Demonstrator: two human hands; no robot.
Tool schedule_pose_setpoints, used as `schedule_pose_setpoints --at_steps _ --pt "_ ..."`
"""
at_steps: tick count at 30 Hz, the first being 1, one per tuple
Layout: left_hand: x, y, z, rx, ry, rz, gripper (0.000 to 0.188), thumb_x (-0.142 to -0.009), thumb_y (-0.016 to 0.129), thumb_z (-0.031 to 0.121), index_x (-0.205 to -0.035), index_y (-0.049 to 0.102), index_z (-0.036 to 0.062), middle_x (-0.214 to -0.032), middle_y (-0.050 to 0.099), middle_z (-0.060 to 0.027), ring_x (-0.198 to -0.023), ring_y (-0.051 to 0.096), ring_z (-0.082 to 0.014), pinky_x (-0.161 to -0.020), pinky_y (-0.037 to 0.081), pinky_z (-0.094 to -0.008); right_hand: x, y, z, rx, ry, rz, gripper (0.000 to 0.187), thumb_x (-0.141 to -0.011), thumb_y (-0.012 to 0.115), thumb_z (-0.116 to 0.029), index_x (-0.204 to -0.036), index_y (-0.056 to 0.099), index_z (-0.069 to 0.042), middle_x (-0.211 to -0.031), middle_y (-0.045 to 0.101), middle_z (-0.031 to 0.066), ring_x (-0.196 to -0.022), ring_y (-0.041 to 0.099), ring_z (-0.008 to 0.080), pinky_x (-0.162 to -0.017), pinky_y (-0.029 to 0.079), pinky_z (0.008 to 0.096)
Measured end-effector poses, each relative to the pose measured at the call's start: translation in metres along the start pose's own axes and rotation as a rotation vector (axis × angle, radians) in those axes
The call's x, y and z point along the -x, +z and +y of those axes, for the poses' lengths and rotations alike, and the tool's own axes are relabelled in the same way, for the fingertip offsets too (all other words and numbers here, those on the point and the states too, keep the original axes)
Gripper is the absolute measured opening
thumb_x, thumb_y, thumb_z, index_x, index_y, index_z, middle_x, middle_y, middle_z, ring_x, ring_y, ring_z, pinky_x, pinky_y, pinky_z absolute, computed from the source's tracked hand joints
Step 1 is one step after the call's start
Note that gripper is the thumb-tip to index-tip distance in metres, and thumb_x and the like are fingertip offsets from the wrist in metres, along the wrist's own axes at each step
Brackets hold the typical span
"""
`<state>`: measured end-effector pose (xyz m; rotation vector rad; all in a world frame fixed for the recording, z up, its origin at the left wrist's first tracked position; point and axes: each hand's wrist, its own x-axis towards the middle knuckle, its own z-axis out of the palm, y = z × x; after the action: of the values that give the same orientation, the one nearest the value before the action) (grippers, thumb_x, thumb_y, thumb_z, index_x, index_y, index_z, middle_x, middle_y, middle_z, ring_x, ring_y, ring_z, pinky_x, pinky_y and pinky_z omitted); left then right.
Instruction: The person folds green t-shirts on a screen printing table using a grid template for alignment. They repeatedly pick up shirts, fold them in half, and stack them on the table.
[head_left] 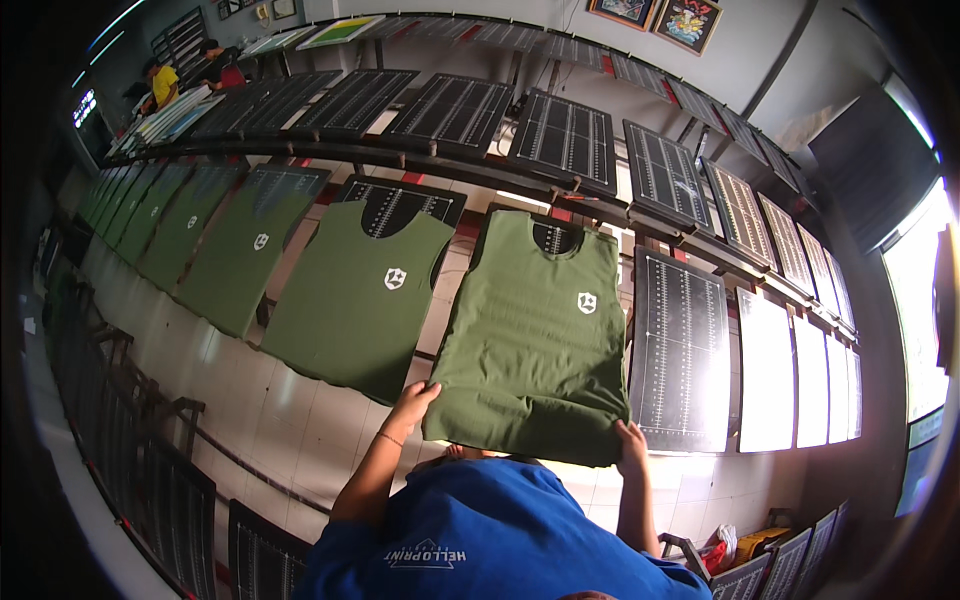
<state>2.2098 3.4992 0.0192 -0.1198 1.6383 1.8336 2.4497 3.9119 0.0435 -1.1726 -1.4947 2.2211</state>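
A green sleeveless shirt (525, 345) with a small white shield emblem lies over a black printing board in front of me. Its neck end is pulled over the board's far part, whose dark surface shows through the neckline. Wrinkles run across its lower half. My left hand (412, 408) is closed on the shirt's lower left corner, and my right hand (630, 445) pinches the lower right corner. Just to the left, a second green shirt (345, 295) with the same emblem lies flatter on its own board.
More green shirts (228, 262) cover boards in a row curving left. Bare black boards with white ruled marks (680, 345) continue right, beside a bright window. Another rack of boards (448, 112) stands beyond. Two people (162, 85) are at the far left. Boards (265, 555) also stand behind me.
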Motion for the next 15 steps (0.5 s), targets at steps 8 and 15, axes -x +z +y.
schedule_pose_setpoints --at_steps 8,15 --pt "0.032 -0.016 -0.007 -0.026 0.021 0.024 0.031 -0.094 0.059 0.028 -0.108 0.063 0.0001 -0.098 0.065 -0.0018 -0.090 0.056 -0.0098 -0.082 0.045 -0.0268 0.040 -0.007 -0.014 -0.014 0.099 -0.193 0.028 -0.096 0.053 -0.014 -0.122 0.055 -0.004 -0.113 0.064 0.0073 -0.101 0.061 0.0187 -0.087 0.048 0.0349" --pt "0.030 -0.036 -0.060 -0.051 -0.118 -0.060 0.035 -0.096 0.056 0.027 -0.116 0.059 -0.0016 -0.105 0.064 -0.0037 -0.095 0.058 -0.0113 -0.086 0.045 -0.0266 0.027 -0.032 0.036 0.061 0.361 -0.221 0.028 -0.095 0.054 -0.015 -0.122 0.056 -0.006 -0.115 0.063 0.0050 -0.107 0.058 0.0185 -0.092 0.044 0.0373"
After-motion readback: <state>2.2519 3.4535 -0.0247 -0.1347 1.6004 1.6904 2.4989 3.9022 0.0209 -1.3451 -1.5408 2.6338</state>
